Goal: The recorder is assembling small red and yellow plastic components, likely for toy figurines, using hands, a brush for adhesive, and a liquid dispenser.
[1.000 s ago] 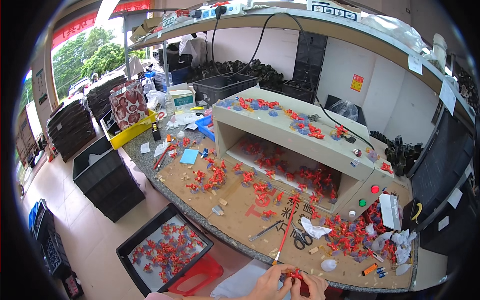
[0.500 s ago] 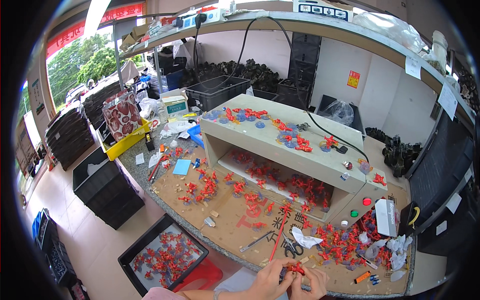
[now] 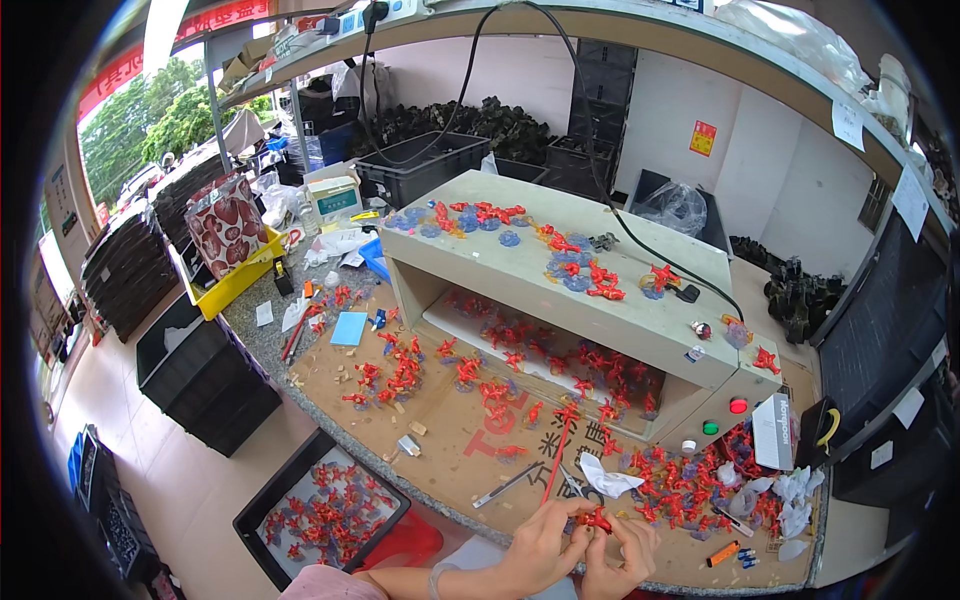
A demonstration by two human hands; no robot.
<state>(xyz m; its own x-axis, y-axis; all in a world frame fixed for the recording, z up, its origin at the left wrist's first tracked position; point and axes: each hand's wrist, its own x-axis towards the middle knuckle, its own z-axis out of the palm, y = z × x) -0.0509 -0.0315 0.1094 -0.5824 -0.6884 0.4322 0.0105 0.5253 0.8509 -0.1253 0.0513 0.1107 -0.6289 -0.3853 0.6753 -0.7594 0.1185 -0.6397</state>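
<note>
At the front edge of the workbench, a small red plastic figure (image 3: 596,520) is pinched between the fingertips of both my hands. My left hand (image 3: 540,550) grips it from one side, and my right hand (image 3: 622,558) closes on the other. Fingers cover much of the figure. A thin red stick (image 3: 560,455) lies just beyond my left hand, near a pair of scissors (image 3: 575,485) partly under crumpled white tissue (image 3: 608,478). Right of my hands spreads a pile of red figures with clear bluish parts (image 3: 680,485).
A pale box-shaped machine (image 3: 560,340) with figures on top and inside stands behind. Left of me, a black tray (image 3: 380,535) holds more figures. An orange lighter (image 3: 722,554) lies at right. Cardboard (image 3: 450,435) covers the bench under scattered figures. A shelf spans overhead.
The view has shifted slightly, so the bench and machine sit a little further left and higher. Both hands still pinch the red figure, which appears slightly turned.
</note>
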